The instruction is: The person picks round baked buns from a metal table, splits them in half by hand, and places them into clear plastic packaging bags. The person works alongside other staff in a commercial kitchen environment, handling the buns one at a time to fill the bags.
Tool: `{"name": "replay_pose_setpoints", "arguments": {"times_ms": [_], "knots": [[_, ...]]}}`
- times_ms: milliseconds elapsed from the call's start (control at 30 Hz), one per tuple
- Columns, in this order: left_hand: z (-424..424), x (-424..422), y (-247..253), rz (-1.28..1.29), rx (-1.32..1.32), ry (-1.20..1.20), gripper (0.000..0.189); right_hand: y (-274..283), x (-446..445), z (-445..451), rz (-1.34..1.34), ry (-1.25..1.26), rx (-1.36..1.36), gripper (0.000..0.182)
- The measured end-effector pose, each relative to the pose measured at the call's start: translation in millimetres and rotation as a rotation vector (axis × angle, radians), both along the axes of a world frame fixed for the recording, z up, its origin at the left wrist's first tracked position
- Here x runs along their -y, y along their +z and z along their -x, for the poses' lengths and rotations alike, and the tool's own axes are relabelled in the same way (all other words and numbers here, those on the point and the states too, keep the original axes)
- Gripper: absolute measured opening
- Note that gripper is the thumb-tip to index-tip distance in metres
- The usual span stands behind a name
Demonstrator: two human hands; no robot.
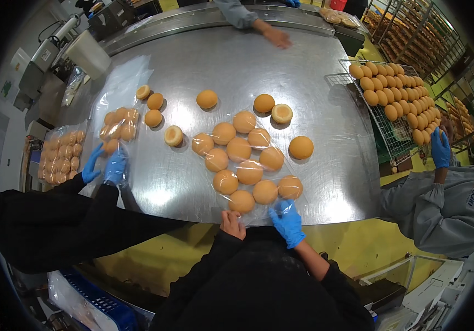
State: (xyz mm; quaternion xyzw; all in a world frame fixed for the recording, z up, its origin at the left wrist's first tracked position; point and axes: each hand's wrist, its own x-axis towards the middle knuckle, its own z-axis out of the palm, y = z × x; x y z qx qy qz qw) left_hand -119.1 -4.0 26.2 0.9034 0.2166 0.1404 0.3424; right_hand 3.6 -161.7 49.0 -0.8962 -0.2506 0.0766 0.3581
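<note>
Before me on the steel table lies a clear plastic bag (pixel 239 149) with several round golden buns (pixel 250 172) spread flat inside it. My left hand (pixel 233 224), bare, pinches the near edge of the bag at the table's front rim. My right hand (pixel 288 223) wears a blue glove and is at the bag's near right corner. Its fingertips are behind the film, just below a bun (pixel 290 187); whether they grip anything is hard to see. Loose buns lie around the bag, among them one bun (pixel 301 147) to its right and a pale-side-up bun (pixel 173 136) to its left.
At left, a co-worker's gloved hands (pixel 115 167) handle a bag of buns (pixel 119 123) beside a filled bag (pixel 61 153). A person's hand (pixel 277 38) reaches across the far side. At right, another gloved hand (pixel 440 148) is by a wire rack (pixel 379 124) of buns.
</note>
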Motion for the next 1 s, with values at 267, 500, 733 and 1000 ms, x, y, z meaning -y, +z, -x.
{"name": "replay_pose_setpoints", "arguments": {"times_ms": [267,500,733,1000], "knots": [[-6,0,47,-0.119,-0.210,-0.129,0.037,-35,15,-29,-0.146,0.215,-0.060,0.035],[-2,1,43,-0.048,-0.276,-0.121,0.038,15,15,-42,-0.372,-0.131,-0.507,0.034],[-8,1,21,-0.018,-0.359,-0.211,0.023,23,41,-15,-0.150,0.102,-1.088,0.037],[-36,69,18,0.715,-0.139,-0.919,0.018,-10,46,-25,-0.779,-0.495,-0.985,0.015]]}}
